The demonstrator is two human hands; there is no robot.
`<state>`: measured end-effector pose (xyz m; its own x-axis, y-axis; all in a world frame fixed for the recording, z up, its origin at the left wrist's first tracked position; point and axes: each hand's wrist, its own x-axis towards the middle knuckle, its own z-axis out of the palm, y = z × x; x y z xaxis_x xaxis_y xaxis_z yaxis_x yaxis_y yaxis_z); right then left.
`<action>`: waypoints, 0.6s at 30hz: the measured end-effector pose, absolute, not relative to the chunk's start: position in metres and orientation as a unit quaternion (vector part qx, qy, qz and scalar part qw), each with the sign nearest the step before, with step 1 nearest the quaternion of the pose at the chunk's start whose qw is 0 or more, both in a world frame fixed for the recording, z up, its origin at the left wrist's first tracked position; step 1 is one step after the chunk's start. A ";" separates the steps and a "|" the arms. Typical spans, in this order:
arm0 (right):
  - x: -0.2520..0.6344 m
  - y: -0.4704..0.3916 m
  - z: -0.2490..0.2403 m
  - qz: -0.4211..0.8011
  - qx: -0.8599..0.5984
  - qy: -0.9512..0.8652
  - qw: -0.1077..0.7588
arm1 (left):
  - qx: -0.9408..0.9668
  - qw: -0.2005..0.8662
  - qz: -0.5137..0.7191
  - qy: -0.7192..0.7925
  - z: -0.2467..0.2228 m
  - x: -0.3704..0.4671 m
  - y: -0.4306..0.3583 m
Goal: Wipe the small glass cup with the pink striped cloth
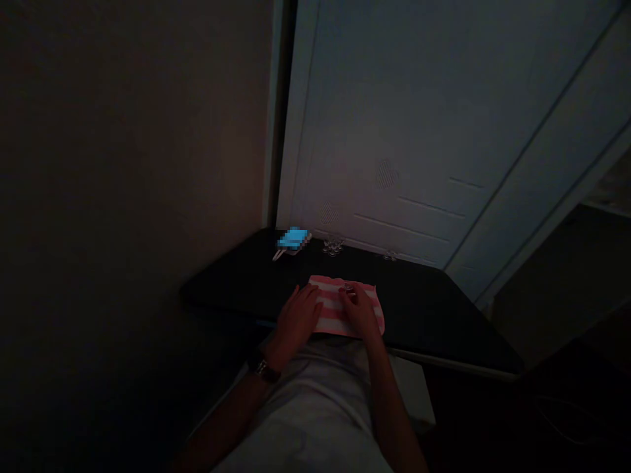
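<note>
A pink-and-white striped cloth (331, 314) lies spread near the front edge of a dark table. My left hand (300, 314) rests flat on the cloth's left side, fingers stretched out, with a dark watch on the wrist. Over the right part of the cloth, my right hand (361, 311) has its fingers pinched on a small shiny piece (350, 288). That piece looks clear or glassy, but the dim light hides its exact kind. Behind the cloth sit a cluster of small clear pieces (332, 246) and a smaller group of clear pieces (391, 254).
The dark table (419, 309) meets a pale panelled door (394, 118) at its back. A device with a lit blue screen (294, 238) and a white cable lies at the back left. A brown wall (148, 131) rises on the left. Below the table's front edge is a pale flat surface (414, 387).
</note>
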<state>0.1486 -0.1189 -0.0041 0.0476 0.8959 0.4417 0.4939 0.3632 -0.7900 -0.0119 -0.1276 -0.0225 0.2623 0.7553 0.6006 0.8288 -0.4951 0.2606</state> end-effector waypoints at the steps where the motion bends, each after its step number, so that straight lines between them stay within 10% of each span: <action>1: 0.148 -0.120 -0.004 0.207 -0.522 -0.665 0.492 | -0.793 0.052 -0.345 -0.499 -0.022 -0.012 -0.128; 18: 0.151 -0.122 -0.009 0.146 -0.482 -0.730 0.462 | -0.772 -0.043 -0.440 -0.457 0.011 0.018 -0.127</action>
